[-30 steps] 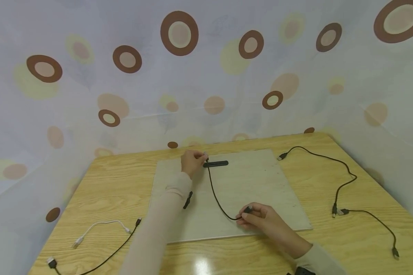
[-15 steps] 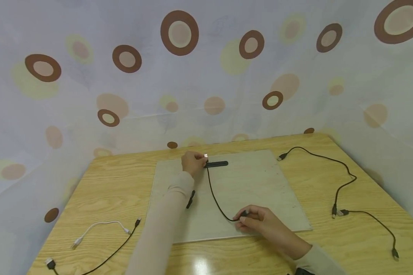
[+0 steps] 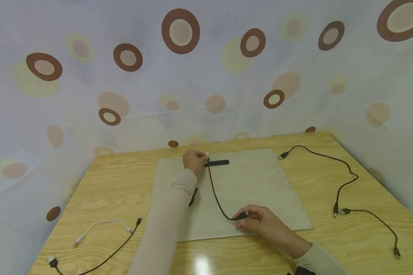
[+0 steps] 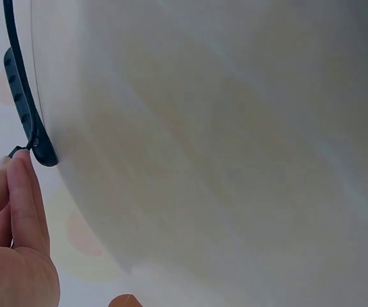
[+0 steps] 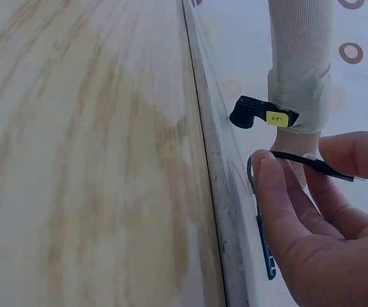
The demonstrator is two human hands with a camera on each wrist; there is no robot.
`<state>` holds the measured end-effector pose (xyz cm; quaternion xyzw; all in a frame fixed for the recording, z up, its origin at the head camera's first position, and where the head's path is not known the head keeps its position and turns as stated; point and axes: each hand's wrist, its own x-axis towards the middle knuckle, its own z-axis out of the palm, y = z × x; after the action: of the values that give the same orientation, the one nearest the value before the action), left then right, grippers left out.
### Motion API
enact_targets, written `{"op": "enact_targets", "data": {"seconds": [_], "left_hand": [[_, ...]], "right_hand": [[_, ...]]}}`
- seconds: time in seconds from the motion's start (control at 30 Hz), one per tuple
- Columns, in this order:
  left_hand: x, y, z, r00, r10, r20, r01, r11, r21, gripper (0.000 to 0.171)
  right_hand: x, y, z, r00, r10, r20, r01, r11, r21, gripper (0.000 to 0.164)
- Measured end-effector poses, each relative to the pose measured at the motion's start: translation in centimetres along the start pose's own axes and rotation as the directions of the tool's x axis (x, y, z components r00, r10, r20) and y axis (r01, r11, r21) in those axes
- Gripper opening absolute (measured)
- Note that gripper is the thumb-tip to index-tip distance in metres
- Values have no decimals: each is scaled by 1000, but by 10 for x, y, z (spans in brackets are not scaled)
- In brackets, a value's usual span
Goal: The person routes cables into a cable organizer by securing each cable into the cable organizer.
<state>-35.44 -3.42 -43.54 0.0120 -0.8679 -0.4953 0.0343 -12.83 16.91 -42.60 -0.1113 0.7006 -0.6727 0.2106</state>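
My left hand [image 3: 194, 159] pinches one end of a short black USB cable [image 3: 212, 187], its metal plug [image 3: 207, 154] poking up past the fingertips. These fingertips are right at the left end of a black notched strip [image 3: 219, 162], which lies near the back of a pale board [image 3: 254, 183]. In the left wrist view the cable [image 4: 11, 25] runs along the strip [image 4: 17, 89]. Near the board's front edge, my right hand [image 3: 258, 221] holds the cable's other plug [image 3: 243, 215] between thumb and fingers. Between both hands the cable hangs in a slack curve.
Two black cables [image 3: 344, 162] [image 3: 378, 219] lie on the wooden table [image 3: 316, 248] at the right. At the left are a white cable [image 3: 101, 222] and another black cable [image 3: 113, 254]. A patterned curtain [image 3: 213, 76] stands behind the table.
The right hand has shifted slightly left and turned its plug a little. The left hand stays at the strip's left end, with the metal plug showing more clearly above its fingertips.
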Motion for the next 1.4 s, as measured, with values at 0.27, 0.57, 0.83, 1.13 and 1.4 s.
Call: {"op": "enact_targets", "data": {"seconds": [0.27, 0.57, 0.83, 1.13, 1.4], "left_hand": [[-2, 3, 0, 1000, 2, 1, -2, 1000, -16, 14], [-3, 5, 0, 1000, 16, 3, -16, 1000, -18, 13], [1, -1, -1, 997, 77, -5, -75, 991, 113, 12], [2, -1, 0, 999, 47, -4, -46, 991, 126, 15], [3, 1, 1, 1000, -6, -15, 8, 992, 124, 16]], "right_hand": [[1, 3, 2, 1000, -6, 8, 6, 1000, 22, 35], [1, 6, 2, 999, -23, 36, 23, 1000, 15, 35], [1, 6, 3, 999, -16, 30, 15, 1000, 16, 34], [0, 7, 3, 999, -23, 35, 22, 999, 28, 33], [1, 6, 4, 999, -25, 37, 25, 1000, 8, 33]]}}
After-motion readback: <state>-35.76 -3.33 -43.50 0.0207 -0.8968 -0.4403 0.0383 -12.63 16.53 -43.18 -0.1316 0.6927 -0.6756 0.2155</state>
